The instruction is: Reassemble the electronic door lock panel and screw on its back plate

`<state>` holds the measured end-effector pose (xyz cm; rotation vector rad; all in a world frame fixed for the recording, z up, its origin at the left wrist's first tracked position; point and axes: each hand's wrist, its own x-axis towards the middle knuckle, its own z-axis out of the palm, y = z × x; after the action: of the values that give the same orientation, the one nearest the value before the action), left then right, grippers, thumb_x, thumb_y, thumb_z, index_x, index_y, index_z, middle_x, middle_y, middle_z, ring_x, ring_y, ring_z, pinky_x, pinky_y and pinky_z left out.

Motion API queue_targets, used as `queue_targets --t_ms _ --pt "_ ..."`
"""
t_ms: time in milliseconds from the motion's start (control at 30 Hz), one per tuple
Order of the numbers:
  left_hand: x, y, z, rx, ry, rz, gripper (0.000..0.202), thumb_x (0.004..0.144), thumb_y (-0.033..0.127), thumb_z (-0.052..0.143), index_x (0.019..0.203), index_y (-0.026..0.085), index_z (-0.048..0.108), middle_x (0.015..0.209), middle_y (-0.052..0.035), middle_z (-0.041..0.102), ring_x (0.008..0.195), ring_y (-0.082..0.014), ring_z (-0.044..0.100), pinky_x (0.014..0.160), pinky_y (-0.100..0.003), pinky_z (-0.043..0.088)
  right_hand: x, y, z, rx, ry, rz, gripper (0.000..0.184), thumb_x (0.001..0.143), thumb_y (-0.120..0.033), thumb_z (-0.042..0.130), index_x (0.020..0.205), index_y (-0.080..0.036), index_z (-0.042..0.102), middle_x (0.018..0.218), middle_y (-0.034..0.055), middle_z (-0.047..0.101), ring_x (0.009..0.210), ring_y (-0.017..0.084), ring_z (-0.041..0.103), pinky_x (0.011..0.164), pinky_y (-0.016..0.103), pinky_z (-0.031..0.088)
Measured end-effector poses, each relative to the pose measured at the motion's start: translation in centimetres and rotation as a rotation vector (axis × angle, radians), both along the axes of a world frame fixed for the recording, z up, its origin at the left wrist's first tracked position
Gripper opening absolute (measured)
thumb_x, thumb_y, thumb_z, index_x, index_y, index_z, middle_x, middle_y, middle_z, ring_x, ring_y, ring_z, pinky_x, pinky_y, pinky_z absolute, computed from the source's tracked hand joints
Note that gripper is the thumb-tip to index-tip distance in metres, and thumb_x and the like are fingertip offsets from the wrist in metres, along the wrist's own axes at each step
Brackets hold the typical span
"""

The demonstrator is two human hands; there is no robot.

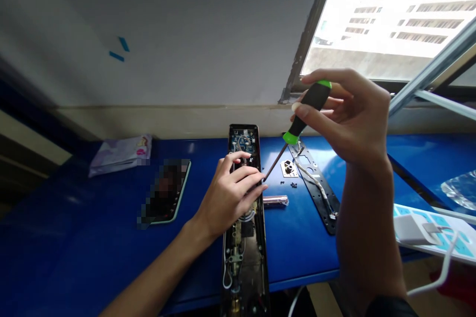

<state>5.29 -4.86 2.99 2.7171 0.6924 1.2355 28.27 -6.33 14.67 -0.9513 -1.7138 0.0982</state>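
Note:
My right hand [359,119] is closed around the black-and-green handle of a screwdriver [309,104], tilted with its shaft pointing down to the left. Its tip is beside the fingertips of my left hand [235,189], at the right edge of a long, narrow, opened device housing [253,252]. My left hand lies across that housing with fingers stretched out, hiding its middle. A blue circuit board [243,141] shows at the far end, with wires and brass-coloured parts nearer me. Whether the tip touches a screw cannot be seen.
Right of the housing lie a pinkish cylinder [275,201], small dark screws [293,185], a small metal plate [289,169] and a long black panel [320,195] with a cable. A phone [169,193] and tissue pack [121,154] lie left; a power strip [461,237] is right.

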Motion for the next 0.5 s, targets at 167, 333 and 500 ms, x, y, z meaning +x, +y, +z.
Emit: queue_targets --t_ms 167,333,500 --pt "-0.3 -0.3 -0.4 -0.054 -0.074 0.013 0.007 0.097 0.024 0.074 0.099 0.022 0.080 0.096 -0.0054 0.083 0.120 -0.0303 0.062 0.099 -0.050 0.054 -0.8 0.2 0.0 0.033 0.014 -0.007 0.030 0.087 -0.032 0.080 0.116 -0.031 0.073 0.107 0.0019 0.077 0.094 0.024 0.079 0.080 0.043 0.072" --pt "-0.5 -0.5 -0.7 -0.177 -0.220 0.030 0.005 0.093 0.026 0.079 0.090 0.022 0.080 0.088 -0.0041 0.082 0.109 -0.0279 0.066 0.095 -0.047 0.057 -1.2 -0.4 0.1 0.045 0.040 0.026 0.034 0.087 -0.029 0.081 0.120 -0.035 0.073 0.108 0.0011 0.077 0.096 0.024 0.078 0.081 0.045 0.073" --pt "-1.0 -0.6 -0.9 -0.254 -0.214 0.027 0.002 0.091 0.024 0.081 0.091 0.022 0.081 0.088 -0.0039 0.082 0.110 -0.0287 0.066 0.098 -0.049 0.057 -1.5 -1.5 0.4 -0.022 0.017 0.147 0.047 0.085 -0.023 0.083 0.127 -0.040 0.072 0.115 0.0007 0.077 0.105 0.028 0.078 0.084 0.049 0.073"
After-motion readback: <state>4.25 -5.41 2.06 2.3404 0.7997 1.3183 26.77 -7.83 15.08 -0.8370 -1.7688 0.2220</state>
